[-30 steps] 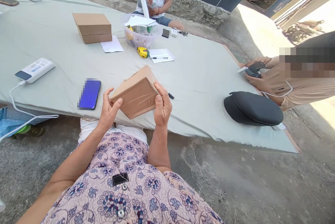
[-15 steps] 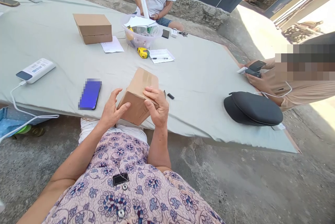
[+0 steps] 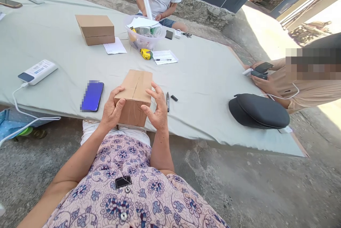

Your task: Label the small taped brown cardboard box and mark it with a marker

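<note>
Holding a small cardboard box between them, both hands sit at the lower centre of the frame, over the near edge of the worktop. The left hand grasps the box's left side, thumb on its front face. The right hand presses its right side with fingers spread, loosely grasping. Just left lies a phone; just right, a black marker. Farther right rests a dark case. Toward the upper left sit a power bank and another cardboard box.
</note>
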`<act>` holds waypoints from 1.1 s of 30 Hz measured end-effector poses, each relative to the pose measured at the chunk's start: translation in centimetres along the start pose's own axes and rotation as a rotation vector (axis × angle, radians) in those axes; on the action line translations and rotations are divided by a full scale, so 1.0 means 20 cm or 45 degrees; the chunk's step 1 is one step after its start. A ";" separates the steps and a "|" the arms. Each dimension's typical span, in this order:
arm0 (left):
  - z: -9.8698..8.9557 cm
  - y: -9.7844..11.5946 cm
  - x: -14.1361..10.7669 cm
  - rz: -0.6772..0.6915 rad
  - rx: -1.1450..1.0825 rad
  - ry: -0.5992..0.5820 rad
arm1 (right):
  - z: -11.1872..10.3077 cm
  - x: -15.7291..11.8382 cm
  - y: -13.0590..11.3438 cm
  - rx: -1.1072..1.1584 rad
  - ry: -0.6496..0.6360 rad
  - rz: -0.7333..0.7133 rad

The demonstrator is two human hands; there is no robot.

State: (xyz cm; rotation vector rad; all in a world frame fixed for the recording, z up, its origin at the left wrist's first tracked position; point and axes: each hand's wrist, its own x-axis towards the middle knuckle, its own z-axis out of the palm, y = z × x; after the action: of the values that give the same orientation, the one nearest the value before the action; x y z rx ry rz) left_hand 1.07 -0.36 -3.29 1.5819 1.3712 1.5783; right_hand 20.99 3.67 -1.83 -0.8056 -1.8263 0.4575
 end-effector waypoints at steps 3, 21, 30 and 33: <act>0.00 -0.01 0.00 -0.026 0.028 0.048 | 0.01 0.00 0.00 0.005 -0.044 0.043; 0.02 -0.01 -0.01 0.037 0.065 0.117 | 0.05 0.01 -0.01 0.020 -0.023 0.137; 0.03 0.00 -0.03 0.078 0.128 0.144 | 0.08 0.03 -0.05 -0.018 0.113 0.152; 0.04 0.02 -0.03 0.076 0.143 0.158 | 0.08 0.04 -0.06 -0.069 0.147 0.171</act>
State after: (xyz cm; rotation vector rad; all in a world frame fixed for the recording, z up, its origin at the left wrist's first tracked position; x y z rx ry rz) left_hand 2.09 -0.80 -3.42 1.6267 1.5152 1.6865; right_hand 18.86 3.43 -1.16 -0.9767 -1.6905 0.4396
